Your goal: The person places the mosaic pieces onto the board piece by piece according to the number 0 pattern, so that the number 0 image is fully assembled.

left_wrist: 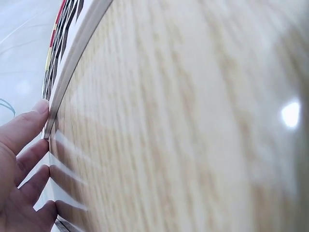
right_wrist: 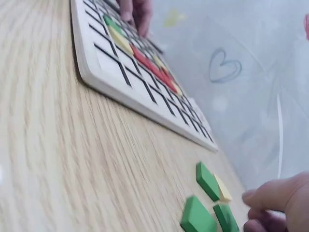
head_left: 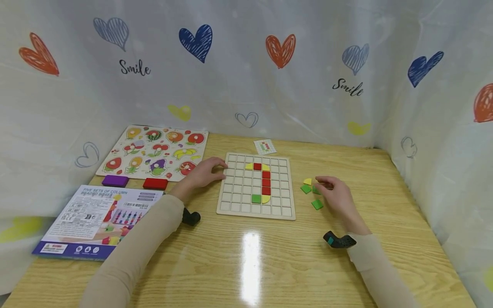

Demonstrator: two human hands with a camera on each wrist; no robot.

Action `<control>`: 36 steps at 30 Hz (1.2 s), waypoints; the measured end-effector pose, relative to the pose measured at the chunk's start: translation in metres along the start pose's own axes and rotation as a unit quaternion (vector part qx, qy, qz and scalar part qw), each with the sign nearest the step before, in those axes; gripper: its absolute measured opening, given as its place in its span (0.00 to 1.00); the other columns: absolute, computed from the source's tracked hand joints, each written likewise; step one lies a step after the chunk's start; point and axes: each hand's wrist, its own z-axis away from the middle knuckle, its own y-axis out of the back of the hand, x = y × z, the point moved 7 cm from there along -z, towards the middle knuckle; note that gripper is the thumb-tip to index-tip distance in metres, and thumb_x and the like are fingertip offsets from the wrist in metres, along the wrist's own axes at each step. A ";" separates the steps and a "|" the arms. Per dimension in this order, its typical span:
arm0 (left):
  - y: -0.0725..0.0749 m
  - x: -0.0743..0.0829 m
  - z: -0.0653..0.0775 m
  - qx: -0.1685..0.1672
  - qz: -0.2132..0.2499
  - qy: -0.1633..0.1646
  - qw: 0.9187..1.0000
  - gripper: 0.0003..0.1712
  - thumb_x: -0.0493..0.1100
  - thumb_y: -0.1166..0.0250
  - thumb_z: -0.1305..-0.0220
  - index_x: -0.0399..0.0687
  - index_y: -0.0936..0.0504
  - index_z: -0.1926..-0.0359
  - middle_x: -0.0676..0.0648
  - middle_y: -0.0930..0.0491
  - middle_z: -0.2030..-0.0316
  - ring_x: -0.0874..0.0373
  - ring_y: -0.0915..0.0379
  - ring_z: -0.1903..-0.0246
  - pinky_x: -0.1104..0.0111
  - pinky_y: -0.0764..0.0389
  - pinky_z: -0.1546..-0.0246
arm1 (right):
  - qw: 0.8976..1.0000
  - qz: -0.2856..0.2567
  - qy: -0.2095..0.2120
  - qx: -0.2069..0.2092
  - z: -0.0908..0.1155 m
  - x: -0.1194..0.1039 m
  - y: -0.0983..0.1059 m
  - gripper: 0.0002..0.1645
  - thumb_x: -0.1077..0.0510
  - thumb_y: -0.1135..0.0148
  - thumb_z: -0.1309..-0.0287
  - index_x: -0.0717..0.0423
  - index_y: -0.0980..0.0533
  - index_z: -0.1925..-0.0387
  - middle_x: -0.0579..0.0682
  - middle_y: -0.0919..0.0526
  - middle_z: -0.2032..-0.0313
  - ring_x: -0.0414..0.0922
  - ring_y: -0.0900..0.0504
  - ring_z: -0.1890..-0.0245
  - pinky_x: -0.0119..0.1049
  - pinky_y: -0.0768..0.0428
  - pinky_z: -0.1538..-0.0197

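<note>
The left hand (head_left: 202,173) lies flat, fingers straight, its fingertips (left_wrist: 41,107) touching the left edge of the grid board (head_left: 235,201). The right hand (head_left: 337,194) rests among loose green tiles (head_left: 317,204) and a yellow tile (head_left: 307,181) just right of the board; its fingers curl over one green tile, though whether they pinch it cannot be told. On the board, red, yellow and green pieces (head_left: 265,182) fill several squares. Toward the counter's left edge lie a fruit puzzle (head_left: 154,152) and a booklet (head_left: 96,220).

My head camera looks down over the grid board (head_left: 256,186); both wrist cameras skim the tabletop, sharing that board's edge.
</note>
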 end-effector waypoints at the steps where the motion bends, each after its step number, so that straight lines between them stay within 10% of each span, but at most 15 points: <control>1: 0.000 0.000 0.000 0.001 0.001 0.000 1.000 0.19 0.42 0.34 0.34 0.41 0.22 0.44 0.39 0.30 0.37 0.43 0.43 0.31 0.53 0.45 0.30 | 1.000 0.009 -0.003 -0.004 -0.002 0.002 0.000 0.24 0.51 0.43 0.30 0.59 0.26 0.39 0.60 0.22 0.47 0.54 0.25 0.48 0.48 0.26 0.46; 36: -0.001 -0.002 -0.001 -0.002 -0.004 0.004 1.000 0.19 0.42 0.35 0.34 0.42 0.22 0.44 0.40 0.30 0.37 0.44 0.43 0.31 0.53 0.44 0.30 | 0.990 0.111 0.081 -0.034 -0.045 -0.024 -0.014 0.18 0.61 0.42 0.34 0.66 0.23 0.46 0.62 0.18 0.53 0.56 0.20 0.54 0.51 0.22 0.49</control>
